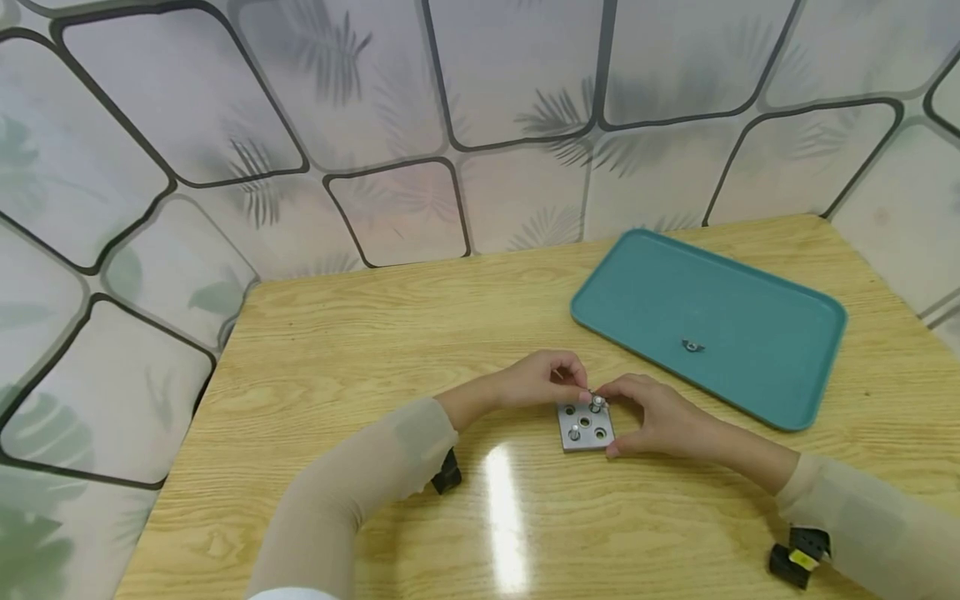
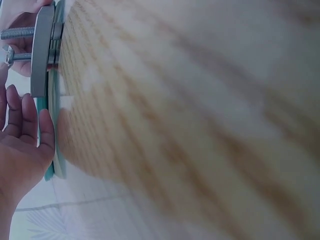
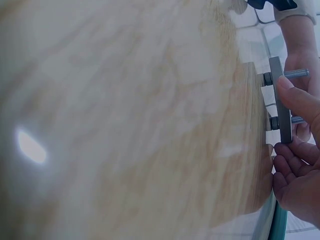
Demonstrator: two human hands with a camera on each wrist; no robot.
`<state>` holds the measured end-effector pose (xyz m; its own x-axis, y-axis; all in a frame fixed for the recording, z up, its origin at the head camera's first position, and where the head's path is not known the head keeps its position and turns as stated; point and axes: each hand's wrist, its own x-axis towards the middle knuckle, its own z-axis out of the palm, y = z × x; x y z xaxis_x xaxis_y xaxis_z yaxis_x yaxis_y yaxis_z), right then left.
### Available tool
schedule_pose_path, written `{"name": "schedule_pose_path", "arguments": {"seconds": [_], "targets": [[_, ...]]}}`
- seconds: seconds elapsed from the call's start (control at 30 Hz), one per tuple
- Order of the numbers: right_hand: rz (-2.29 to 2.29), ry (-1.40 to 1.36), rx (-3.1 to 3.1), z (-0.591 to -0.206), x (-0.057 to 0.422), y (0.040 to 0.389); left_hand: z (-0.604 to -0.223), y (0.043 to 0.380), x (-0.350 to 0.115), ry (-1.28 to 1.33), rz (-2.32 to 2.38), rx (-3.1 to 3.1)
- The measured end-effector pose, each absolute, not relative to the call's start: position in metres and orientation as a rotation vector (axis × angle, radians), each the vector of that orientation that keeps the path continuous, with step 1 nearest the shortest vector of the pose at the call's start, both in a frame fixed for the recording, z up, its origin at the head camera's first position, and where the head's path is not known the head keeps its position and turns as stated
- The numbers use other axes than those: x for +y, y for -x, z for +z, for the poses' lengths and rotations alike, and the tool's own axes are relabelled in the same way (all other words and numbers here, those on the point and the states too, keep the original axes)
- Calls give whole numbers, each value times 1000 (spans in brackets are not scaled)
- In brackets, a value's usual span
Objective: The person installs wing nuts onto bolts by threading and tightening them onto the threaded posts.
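Note:
A square grey metal plate (image 1: 574, 445) with several holes lies on the table. Two threaded bolts stand up through it; one bolt (image 1: 574, 432) is at its near left, the other at its far right. On the far bolt sits a wing nut (image 2: 9, 55), pinched at the fingertips of my left hand (image 1: 536, 379). My right hand (image 1: 667, 418) grips the plate's right side, thumb at the near corner and fingers at the far edge. Bolt heads (image 3: 274, 123) show beneath the plate in the right wrist view. Fingers partly hide the far bolt.
A teal tray (image 1: 750, 308) lies behind and right of the plate, bearing another wing nut (image 1: 693, 346). The wooden table (image 1: 360, 350) meets a patterned curtain (image 1: 517, 200) at the back. Black wrist cameras are strapped under both sleeves.

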<state>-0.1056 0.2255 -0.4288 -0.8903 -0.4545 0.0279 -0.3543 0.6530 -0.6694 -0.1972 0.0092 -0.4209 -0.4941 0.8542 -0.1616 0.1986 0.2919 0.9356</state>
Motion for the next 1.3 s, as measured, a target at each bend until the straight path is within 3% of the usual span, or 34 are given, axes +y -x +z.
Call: {"name": "schedule_pose_path", "arguments": {"seconds": [0.63,1.3], "targets": [[-1044,658,2734,-428,225,106,-422,198,9,-1069,1137,1855],[-1044,660,2730,-428,225,107,-424,198,10,-973,1226,1876]]}}
